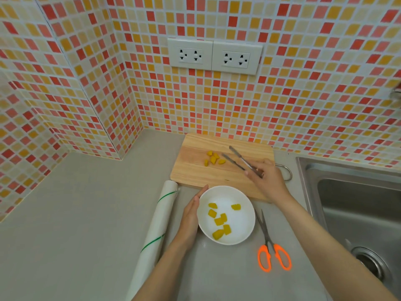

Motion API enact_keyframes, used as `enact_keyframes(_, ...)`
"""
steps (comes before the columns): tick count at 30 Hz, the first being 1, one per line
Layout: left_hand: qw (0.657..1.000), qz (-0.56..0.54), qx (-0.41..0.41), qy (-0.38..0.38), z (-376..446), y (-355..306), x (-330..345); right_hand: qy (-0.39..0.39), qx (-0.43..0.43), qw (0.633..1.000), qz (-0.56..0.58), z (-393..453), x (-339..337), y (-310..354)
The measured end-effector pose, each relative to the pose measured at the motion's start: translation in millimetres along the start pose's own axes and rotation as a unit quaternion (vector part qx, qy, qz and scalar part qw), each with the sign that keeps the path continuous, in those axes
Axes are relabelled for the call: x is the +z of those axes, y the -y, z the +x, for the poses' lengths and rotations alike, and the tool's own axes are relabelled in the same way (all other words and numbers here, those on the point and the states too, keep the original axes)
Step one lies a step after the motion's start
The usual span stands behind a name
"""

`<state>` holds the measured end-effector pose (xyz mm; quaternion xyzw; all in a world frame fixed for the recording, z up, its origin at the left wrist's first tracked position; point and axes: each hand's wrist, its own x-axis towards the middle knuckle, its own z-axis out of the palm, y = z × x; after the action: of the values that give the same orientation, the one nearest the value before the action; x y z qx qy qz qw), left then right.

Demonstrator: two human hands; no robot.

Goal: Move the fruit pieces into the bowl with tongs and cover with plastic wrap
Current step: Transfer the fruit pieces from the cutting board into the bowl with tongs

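Observation:
A white bowl (243, 200) stands on the grey counter and holds several yellow fruit pieces (221, 220). My left hand (191, 216) rests flat against the bowl's left side. Several more fruit pieces (213, 159) lie on the wooden cutting board (195, 170) behind the bowl. My right hand (268, 178) grips metal tongs (237, 159) over the board. The tong tips are spread apart, just right of the fruit, with nothing between them. A roll of plastic wrap (158, 227) lies left of the bowl.
Orange-handled scissors (272, 250) lie right of the bowl. A steel sink (355, 205) fills the right side. Tiled walls with two power sockets (213, 55) close the back and left of the grey counter (76, 213).

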<state>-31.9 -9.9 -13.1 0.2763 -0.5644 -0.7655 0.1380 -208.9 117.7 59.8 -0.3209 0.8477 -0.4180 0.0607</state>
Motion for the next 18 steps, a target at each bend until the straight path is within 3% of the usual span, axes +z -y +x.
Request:
enact_keyframes(5,1.000,0.000,-0.009,-0.007,1.7,2.3,-0.4,0.045,0.061,0.993,-0.094,45.2,36.8,-17.4)
enact_keyframes(12,1.000,-0.005,-0.011,0.000,1.5,4.8,0.0,0.058,0.091,0.989,-0.099,57.5,69.8,-20.2)
enact_keyframes(18,1.000,0.028,-0.004,0.011,1.5,0.6,-1.3,0.045,0.050,0.996,-0.060,48.8,62.1,-22.9)
